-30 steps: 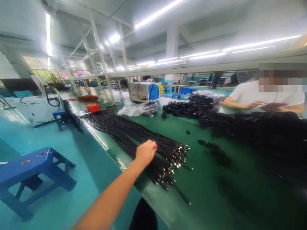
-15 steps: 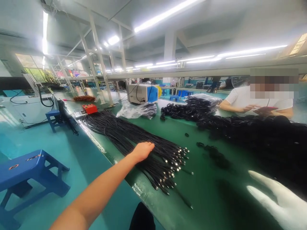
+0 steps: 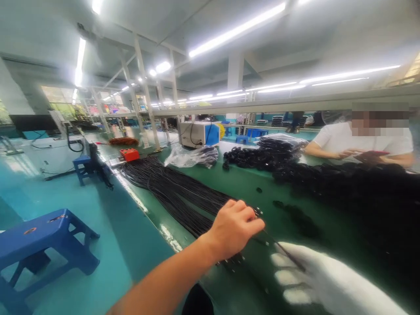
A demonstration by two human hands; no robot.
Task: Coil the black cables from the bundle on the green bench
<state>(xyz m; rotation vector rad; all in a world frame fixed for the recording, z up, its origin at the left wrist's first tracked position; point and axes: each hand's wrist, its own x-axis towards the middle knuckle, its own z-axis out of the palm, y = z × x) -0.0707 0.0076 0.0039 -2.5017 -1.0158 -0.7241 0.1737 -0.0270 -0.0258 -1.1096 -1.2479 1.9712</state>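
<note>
Long black cables point(image 3: 183, 192) lie side by side across the green table, their metal-tipped ends partly hidden behind my bare left hand point(image 3: 234, 225). The left hand is closed, thumb and fingers pinching one black cable point(image 3: 290, 256). That cable slants down to the right, over to my right hand point(image 3: 303, 275), which wears a white glove. The right hand's fingers are curled, and the cable's dark end lies between its thumb and fingers. Both hands are just above the near end of the bundle.
A dark heap of coiled cables point(image 3: 344, 188) covers the table's right side, in front of a person point(image 3: 331, 138) in a white shirt. Farther back are a clear plastic bag point(image 3: 192, 156), a red box point(image 3: 129, 154) and a blue-and-white machine point(image 3: 198, 133). A blue stool point(image 3: 49, 232) stands left.
My left hand has moved right along the bundle and now pinches a single cable. My gloved right hand has come in leftward, and its fingers have closed around that cable.
</note>
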